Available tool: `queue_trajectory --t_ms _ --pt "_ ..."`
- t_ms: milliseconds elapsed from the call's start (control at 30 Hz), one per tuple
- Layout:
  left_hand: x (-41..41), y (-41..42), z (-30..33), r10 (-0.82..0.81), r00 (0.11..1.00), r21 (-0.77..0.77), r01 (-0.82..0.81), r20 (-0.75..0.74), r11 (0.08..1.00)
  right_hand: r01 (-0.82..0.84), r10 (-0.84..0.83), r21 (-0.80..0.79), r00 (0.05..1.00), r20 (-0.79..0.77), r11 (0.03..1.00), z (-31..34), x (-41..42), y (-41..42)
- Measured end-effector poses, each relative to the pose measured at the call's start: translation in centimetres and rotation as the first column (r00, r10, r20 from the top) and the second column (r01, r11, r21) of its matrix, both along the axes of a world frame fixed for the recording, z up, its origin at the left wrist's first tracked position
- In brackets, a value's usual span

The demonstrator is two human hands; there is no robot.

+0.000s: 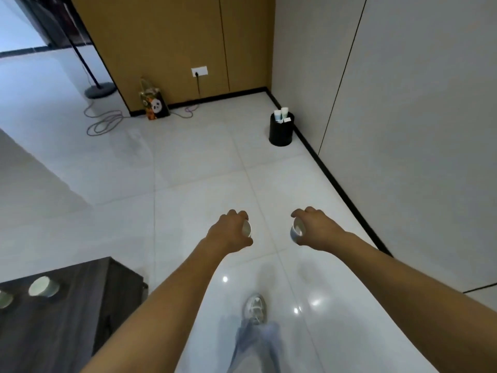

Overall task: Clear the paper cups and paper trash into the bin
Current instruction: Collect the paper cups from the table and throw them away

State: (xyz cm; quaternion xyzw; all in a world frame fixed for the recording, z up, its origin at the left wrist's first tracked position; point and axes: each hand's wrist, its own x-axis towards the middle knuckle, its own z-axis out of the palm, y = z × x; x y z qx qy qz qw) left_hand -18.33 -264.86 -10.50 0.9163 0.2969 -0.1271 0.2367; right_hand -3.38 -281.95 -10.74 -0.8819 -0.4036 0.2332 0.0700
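Cups gripped in both curled hands; I walk to the bin at one o'clock; drop over its rim.

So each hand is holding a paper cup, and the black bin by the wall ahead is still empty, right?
Not quite. Left hand and right hand each hold a paper cup, but the black bin by the wall already has cups and paper sticking out of its top, as the head view shows.

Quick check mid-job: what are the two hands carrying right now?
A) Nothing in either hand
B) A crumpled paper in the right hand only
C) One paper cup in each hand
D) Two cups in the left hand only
C: the left hand grips a paper cup and the right hand grips another cup, both held out above the tiled floor.
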Motion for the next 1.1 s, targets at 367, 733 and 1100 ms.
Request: queue_trajectory --t_ms 367,733,1100 --pt "25.2 16.0 2.0 -0.136 0.990 0.012 0.136 0.028 0.991 0.154 -0.153 0.008 0.987 -0.042 0.988 1.7 22.7 15.3" --pt "51.9 28.8 0.8 -0.107 0.994 -0.010 0.107 0.029 0.994 0.139 -0.140 -0.017 0.988 -0.065 0.990 0.1 50.3 29.2" --pt "71.9 43.1 -0.9 -0.004 1.000 -0.063 0.005 0.024 0.998 0.091 -0.091 -0.002 0.989 -0.118 0.996 -2.2 71.7 44.0"
